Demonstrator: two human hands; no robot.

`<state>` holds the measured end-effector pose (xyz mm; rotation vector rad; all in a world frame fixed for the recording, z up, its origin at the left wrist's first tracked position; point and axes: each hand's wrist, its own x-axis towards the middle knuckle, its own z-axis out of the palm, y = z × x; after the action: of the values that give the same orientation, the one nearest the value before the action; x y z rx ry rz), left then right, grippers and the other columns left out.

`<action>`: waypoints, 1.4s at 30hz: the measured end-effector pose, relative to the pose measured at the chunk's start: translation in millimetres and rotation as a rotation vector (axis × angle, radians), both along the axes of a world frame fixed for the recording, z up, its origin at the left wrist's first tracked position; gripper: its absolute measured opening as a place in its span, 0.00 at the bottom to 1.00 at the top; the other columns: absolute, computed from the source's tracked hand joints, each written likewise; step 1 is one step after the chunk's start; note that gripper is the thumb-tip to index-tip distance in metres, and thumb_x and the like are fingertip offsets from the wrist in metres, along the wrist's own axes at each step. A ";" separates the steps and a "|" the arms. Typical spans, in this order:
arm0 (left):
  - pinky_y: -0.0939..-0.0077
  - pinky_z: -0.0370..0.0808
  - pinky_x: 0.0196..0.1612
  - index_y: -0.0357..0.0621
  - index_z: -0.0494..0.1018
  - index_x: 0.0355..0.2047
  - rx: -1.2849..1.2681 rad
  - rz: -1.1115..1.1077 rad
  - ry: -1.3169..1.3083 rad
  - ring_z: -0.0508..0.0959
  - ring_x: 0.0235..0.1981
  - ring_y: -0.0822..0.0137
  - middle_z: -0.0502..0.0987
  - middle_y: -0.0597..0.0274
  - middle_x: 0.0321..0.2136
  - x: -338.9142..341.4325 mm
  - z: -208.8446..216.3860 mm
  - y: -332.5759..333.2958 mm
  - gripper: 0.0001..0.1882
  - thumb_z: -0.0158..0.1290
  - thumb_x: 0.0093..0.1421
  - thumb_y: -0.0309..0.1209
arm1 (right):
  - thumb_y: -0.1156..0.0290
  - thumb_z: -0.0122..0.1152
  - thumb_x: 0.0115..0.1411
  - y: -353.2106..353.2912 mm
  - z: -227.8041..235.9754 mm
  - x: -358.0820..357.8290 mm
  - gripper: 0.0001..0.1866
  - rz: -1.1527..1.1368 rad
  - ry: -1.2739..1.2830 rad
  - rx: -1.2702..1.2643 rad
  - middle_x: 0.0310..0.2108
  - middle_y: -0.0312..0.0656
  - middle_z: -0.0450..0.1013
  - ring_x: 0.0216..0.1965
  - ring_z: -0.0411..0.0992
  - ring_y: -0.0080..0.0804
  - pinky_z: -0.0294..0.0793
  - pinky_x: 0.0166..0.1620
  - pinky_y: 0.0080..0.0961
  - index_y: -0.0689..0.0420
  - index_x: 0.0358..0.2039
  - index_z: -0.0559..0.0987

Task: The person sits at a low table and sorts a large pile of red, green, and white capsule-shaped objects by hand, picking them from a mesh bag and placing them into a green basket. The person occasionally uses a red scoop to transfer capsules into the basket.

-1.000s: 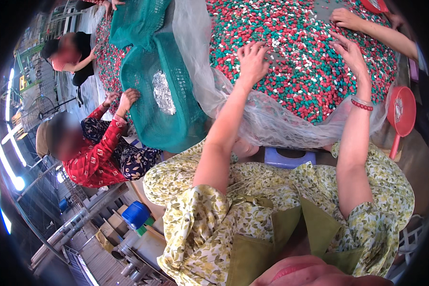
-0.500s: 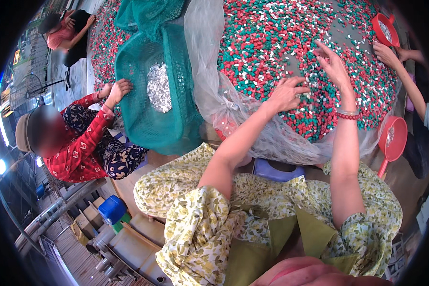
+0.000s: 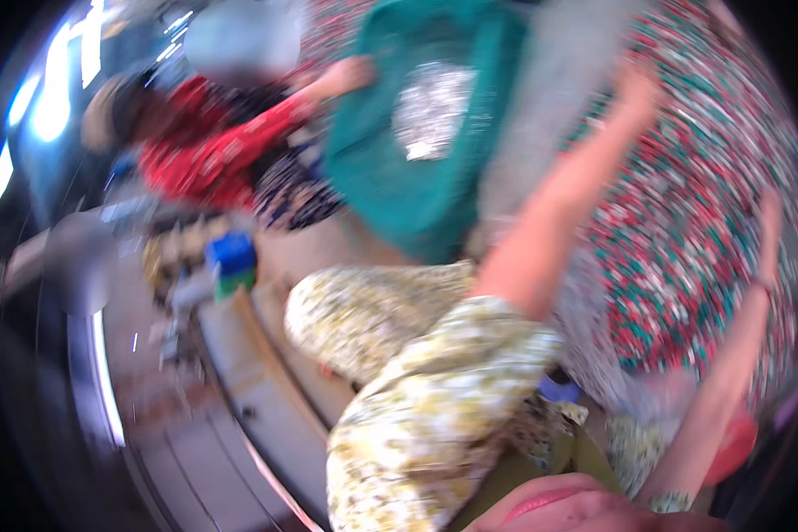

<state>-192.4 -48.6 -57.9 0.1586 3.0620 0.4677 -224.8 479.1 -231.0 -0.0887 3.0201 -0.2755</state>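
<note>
The picture is smeared by motion. My left hand [image 3: 637, 91] reaches far forward, over the left edge of a wide spread of small red, green and white pieces [image 3: 656, 266]. Its fingers blur into the pieces. Farther right, my right hand [image 3: 770, 217] lies over the same spread, close to the picture's dark rim. Whether either hand holds a piece is lost in the blur. A pale see-through sheet [image 3: 541, 133] borders the pieces on the left.
Left of the sheet stands a green mesh-lined basket [image 3: 350, 168] with silvery-white pieces [image 3: 432, 108] inside. A co-worker in a red sleeve [image 3: 230, 155] keeps a hand [image 3: 348, 74] on its rim. A red scoop [image 3: 736, 448] sits by my right forearm; a blue container [image 3: 230, 254] stands at left.
The whole view has swung, so the basket, co-worker and pieces appear farther right. My left hand reaches farther forward, and my hands look wider apart. The co-worker's hand stays at the basket rim.
</note>
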 end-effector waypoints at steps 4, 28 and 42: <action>0.53 0.55 0.60 0.32 0.54 0.56 0.123 0.245 -0.161 0.55 0.59 0.41 0.55 0.39 0.56 13.1 -2.9 8.7 0.49 0.67 0.37 0.39 | 0.57 0.56 0.56 -106.1 -16.8 32.6 0.33 -0.172 -0.154 -0.592 0.56 0.50 0.62 0.55 0.63 0.41 0.59 0.57 0.31 0.59 0.58 0.61; 0.70 0.81 0.26 0.36 0.70 0.44 1.114 0.145 -0.723 0.79 0.29 0.63 0.77 0.55 0.33 214.4 95.9 19.8 0.24 0.60 0.44 0.18 | 0.82 0.56 0.53 -287.8 291.9 268.0 0.14 -0.198 -0.579 -1.507 0.40 0.39 0.66 0.39 0.71 0.29 0.79 0.40 0.30 0.62 0.41 0.70; 0.72 0.79 0.23 0.32 0.73 0.37 0.736 0.152 -0.592 0.80 0.26 0.64 0.77 0.54 0.28 260.8 105.4 -12.3 0.12 0.54 0.52 0.26 | 0.77 0.46 0.61 -276.5 286.6 311.7 0.24 -0.538 -0.416 -1.527 0.45 0.45 0.68 0.35 0.72 0.30 0.82 0.34 0.29 0.53 0.59 0.61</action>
<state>68.4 -60.8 47.4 -0.1691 2.2119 1.3464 86.9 202.6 55.6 0.5596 1.7026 -2.1291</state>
